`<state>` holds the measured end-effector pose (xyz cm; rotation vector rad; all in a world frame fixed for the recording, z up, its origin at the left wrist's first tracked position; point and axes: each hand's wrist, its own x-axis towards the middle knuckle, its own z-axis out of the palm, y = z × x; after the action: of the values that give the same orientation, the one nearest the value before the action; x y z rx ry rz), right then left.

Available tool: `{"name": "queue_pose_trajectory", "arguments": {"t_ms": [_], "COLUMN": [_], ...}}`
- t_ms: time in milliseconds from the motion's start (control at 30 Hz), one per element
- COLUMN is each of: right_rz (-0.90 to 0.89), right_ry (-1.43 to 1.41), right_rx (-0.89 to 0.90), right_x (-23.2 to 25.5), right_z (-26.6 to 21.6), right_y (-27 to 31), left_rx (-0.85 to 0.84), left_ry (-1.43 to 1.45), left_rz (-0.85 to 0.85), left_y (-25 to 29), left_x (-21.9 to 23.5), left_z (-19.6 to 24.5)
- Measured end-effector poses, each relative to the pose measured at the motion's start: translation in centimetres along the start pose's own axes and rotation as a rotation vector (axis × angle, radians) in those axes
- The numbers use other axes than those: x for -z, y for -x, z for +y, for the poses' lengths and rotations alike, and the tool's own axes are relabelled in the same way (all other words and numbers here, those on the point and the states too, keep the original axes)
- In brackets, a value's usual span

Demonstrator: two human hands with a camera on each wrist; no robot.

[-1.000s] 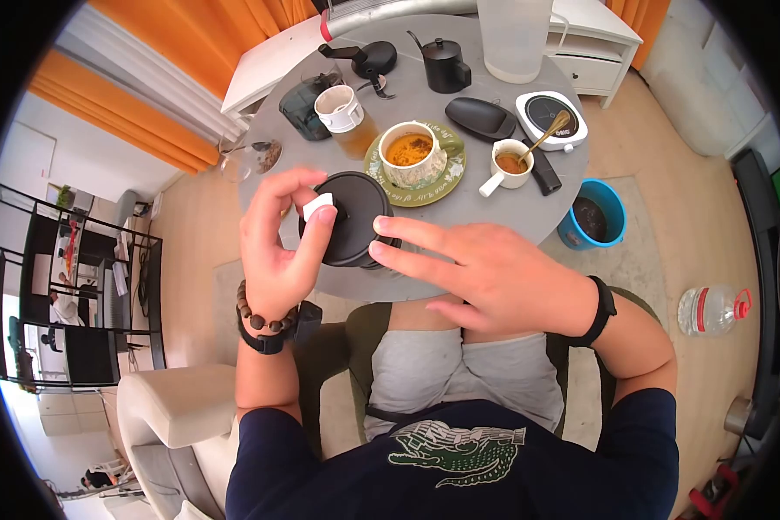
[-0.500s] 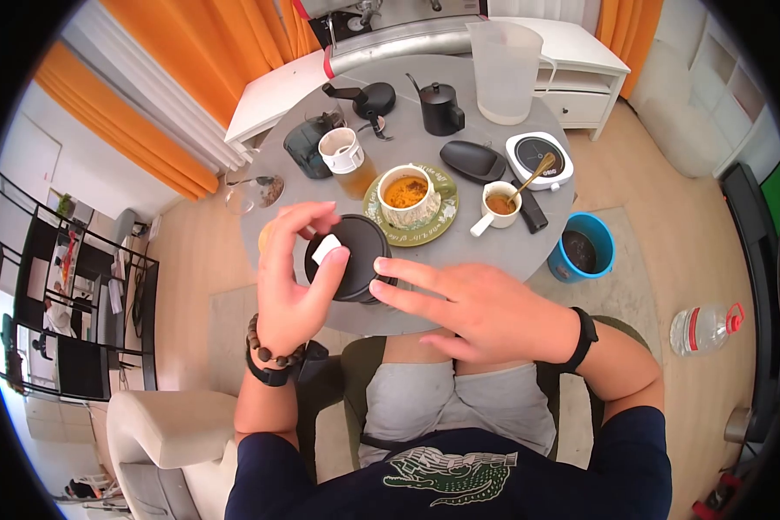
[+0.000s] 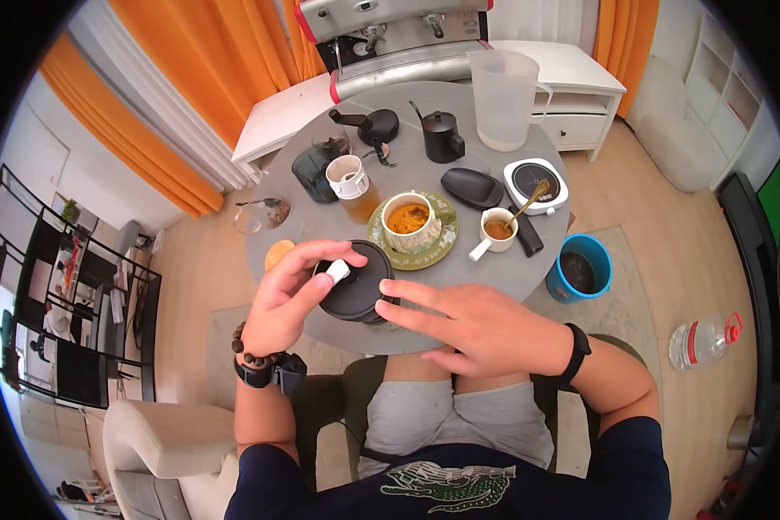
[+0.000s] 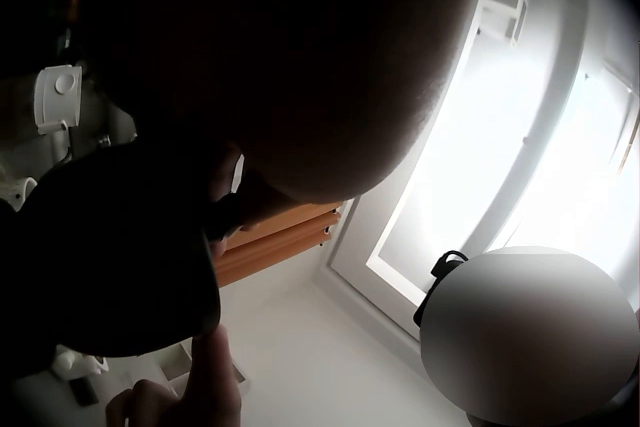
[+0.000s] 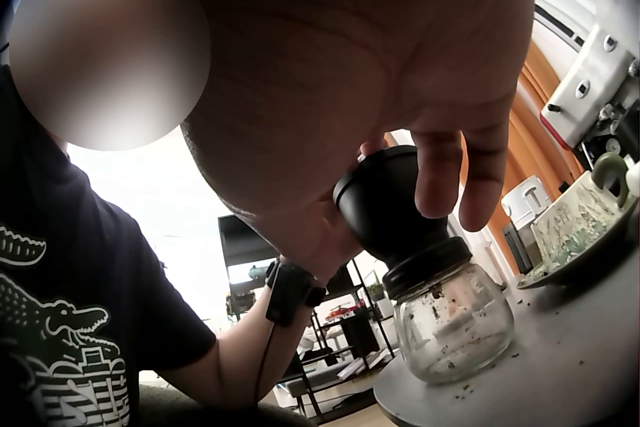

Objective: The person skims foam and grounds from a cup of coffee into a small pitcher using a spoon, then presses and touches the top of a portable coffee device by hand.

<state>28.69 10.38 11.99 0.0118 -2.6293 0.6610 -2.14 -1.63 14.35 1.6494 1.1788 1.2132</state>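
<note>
A hand coffee grinder with a round black top (image 3: 360,299) and a clear glass jar (image 5: 455,332) stands near the table's front edge. Dark bits cling inside the jar. My left hand (image 3: 279,293) is over the left side of the top, pinching a small white piece (image 3: 339,270) between thumb and fingers. The piece's kind does not show. Two straight fingers of my right hand (image 3: 490,328) touch the grinder's right rim. In the left wrist view the black top (image 4: 120,257) is mostly in shadow.
Behind the grinder stand a cup of orange-brown contents (image 3: 407,217) on a green saucer (image 3: 442,247), an amber-filled container (image 3: 357,195) and a white handled pot (image 3: 496,238). Farther back are a black kettle (image 3: 442,139), a crank handle (image 3: 347,118) and a plastic pitcher (image 3: 498,108).
My left fingers have come closer over the grinder's top, and the white piece has tipped over to the right. My right hand keeps its two-finger touch. The head view has tilted up.
</note>
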Motion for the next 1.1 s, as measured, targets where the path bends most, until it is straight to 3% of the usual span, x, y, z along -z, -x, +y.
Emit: {"name": "queue_pose_trajectory", "arguments": {"t_ms": [467, 1100], "right_rz": [0.017, -0.010], "right_ry": [-0.005, 0.013], "right_rx": [0.025, 0.016], "right_x": [0.10, -0.07], "right_z": [-0.02, -0.16], "right_y": [0.18, 0.08], "left_rx": [0.012, 0.008], "left_ry": [0.114, 0.109], "left_rz": [-0.084, 0.000], "left_y": [0.24, 0.51], "left_x": [1.12, 0.96], "left_z": [0.39, -0.14]}}
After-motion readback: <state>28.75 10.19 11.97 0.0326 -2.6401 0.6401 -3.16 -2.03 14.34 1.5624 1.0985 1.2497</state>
